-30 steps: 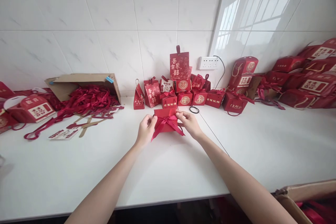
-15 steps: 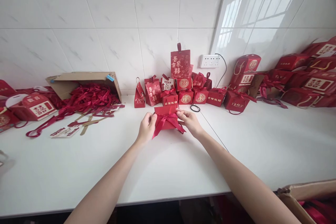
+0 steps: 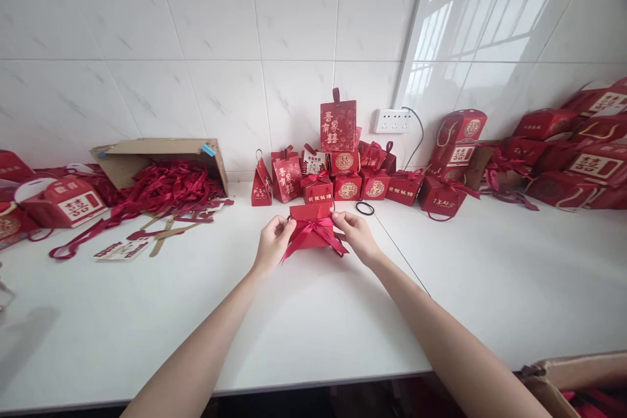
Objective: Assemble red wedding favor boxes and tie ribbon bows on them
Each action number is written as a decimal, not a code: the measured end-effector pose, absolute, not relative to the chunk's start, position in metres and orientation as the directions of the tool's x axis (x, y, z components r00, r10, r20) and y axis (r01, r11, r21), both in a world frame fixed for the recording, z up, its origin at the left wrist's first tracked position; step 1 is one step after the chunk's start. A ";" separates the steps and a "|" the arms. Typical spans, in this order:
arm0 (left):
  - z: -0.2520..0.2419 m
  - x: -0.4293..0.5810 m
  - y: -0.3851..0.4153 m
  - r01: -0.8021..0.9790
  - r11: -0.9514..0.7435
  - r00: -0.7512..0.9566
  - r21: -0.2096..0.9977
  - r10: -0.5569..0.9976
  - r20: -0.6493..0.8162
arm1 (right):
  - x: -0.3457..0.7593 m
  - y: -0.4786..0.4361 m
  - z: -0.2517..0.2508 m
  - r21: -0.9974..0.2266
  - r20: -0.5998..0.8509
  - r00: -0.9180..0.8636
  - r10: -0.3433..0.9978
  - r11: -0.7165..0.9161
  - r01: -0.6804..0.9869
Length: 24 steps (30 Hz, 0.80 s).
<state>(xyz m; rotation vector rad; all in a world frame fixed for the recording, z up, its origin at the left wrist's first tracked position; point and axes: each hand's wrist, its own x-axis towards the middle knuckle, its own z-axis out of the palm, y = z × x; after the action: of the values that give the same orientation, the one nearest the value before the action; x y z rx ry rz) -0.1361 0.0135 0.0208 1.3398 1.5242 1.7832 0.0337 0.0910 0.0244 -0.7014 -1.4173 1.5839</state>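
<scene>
A small red gift box point(image 3: 308, 212) with a shiny ribbon bow point(image 3: 313, 228) on its front is between my two hands, over the middle of the white table. My left hand point(image 3: 275, 240) pinches its upper left edge between thumb and fingers. At the upper right edge, my right hand point(image 3: 356, 232) grips the box the same way. The bow's tails hang down to both sides of the front. A dark cord loop shows by the lower right of the box. The back and underside are hidden.
Red gift boxes point(image 3: 347, 187) stand stacked against the tiled wall, with more at both sides. At left, a cardboard box point(image 3: 110, 166) spills ribbons point(image 3: 171, 186). A black ring point(image 3: 364, 208) lies behind my right hand. An open carton point(image 3: 582, 372) is at bottom right.
The whole view has shifted slightly, with things sitting a little lower in the picture. Both hands keep the same hold on the gift box. A shadow has appeared at the table's left.
</scene>
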 end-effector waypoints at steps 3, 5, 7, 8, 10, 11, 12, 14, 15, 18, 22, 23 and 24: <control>0.023 -0.134 0.011 0.231 -0.309 -0.444 0.922 0.810 0.383 | 0.034 0.089 0.026 -0.970 0.148 -0.461 0.875 0.038 -0.241; 0.024 -0.134 0.010 0.228 -0.317 -0.445 0.921 0.807 0.388 | 0.034 0.088 0.027 -0.970 0.159 -0.476 0.865 0.046 -0.240; 0.026 -0.134 0.009 0.226 -0.323 -0.444 0.919 0.806 0.392 | 0.034 0.089 0.026 -0.969 0.171 -0.491 0.854 0.055 -0.241; 0.026 -0.134 0.009 0.222 -0.323 -0.444 0.920 0.807 0.391 | 0.034 0.089 0.026 -0.969 0.171 -0.492 0.854 0.055 -0.241; 0.026 -0.134 0.010 0.209 -0.320 -0.443 0.924 0.812 0.381 | 0.035 0.090 0.026 -0.969 0.164 -0.492 0.855 0.047 -0.241; 0.026 -0.135 0.010 0.199 -0.315 -0.443 0.928 0.816 0.372 | 0.035 0.090 0.025 -0.969 0.163 -0.497 0.853 0.043 -0.243; 0.026 -0.135 0.010 0.188 -0.309 -0.443 0.932 0.821 0.361 | 0.036 0.091 0.025 -0.967 0.168 -0.505 0.847 0.042 -0.251; 0.026 -0.135 0.011 0.162 -0.298 -0.440 0.941 0.831 0.339 | 0.037 0.091 0.025 -0.961 0.187 -0.527 0.829 0.043 -0.273; 0.026 -0.135 0.010 0.148 -0.294 -0.437 0.944 0.837 0.329 | 0.038 0.091 0.026 -0.959 0.194 -0.533 0.824 0.044 -0.280; 0.025 -0.136 0.009 0.115 -0.289 -0.421 0.950 0.853 0.310 | 0.039 0.091 0.026 -0.962 0.183 -0.530 0.828 0.040 -0.271; 0.023 -0.140 0.011 0.094 -0.287 -0.400 0.953 0.866 0.300 | 0.037 0.092 0.026 -0.965 0.161 -0.494 0.854 0.032 -0.261; 0.022 -0.141 0.012 0.087 -0.288 -0.397 0.954 0.868 0.298 | 0.036 0.092 0.025 -0.964 0.160 -0.482 0.861 0.031 -0.263; 0.021 -0.141 0.013 0.079 -0.289 -0.395 0.954 0.870 0.296 | 0.035 0.092 0.025 -0.963 0.160 -0.473 0.866 0.032 -0.267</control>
<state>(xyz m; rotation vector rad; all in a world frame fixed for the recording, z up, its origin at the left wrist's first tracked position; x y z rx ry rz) -0.1415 0.0126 0.0210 1.2224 1.3662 1.7451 0.0353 0.0923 0.0253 -0.6556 -1.4099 1.5988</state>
